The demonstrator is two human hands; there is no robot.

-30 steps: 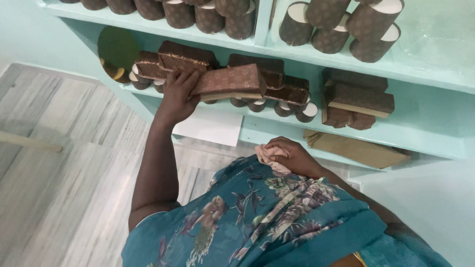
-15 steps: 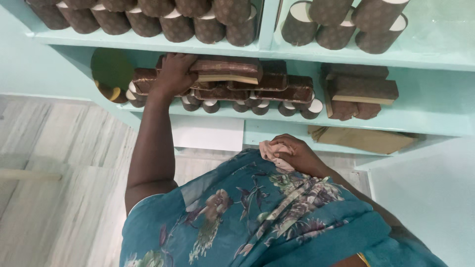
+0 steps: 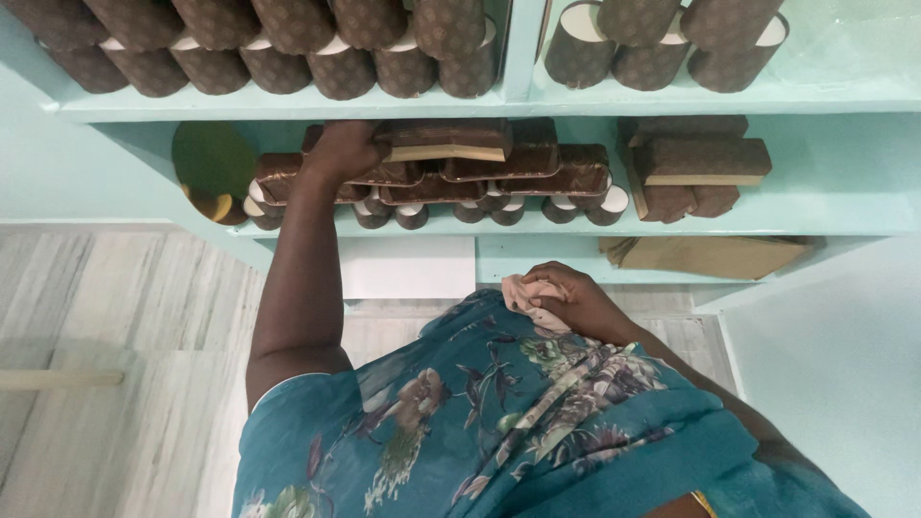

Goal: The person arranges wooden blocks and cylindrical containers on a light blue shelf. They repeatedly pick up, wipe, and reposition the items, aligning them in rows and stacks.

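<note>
Head view, centre of the frame: flat brown patterned rectangular box with a cream edge [image 3: 451, 140] now pushed further back onto the middle turquoise shelf [image 3: 767, 219], lying level on top of the stack, no longer lifted and tilted in front of it as a second ago. Left hand [image 3: 341, 151] at the box's left end, fingers curled over it, gripping. Right hand [image 3: 566, 302] lower centre, near the teal floral garment [image 3: 499, 422], fingers closed around a crumpled pale pink cloth [image 3: 526, 291], place unchanged. Counted: three flat boxes in the top layer of the stack, three more at right [image 3: 696, 173]; about eleven brown patterned cylinders [image 3: 384, 43] along the upper shelf; one round gold disc [image 3: 213, 165] at left; one flat tan sheet [image 3: 710, 255] below right.
</note>
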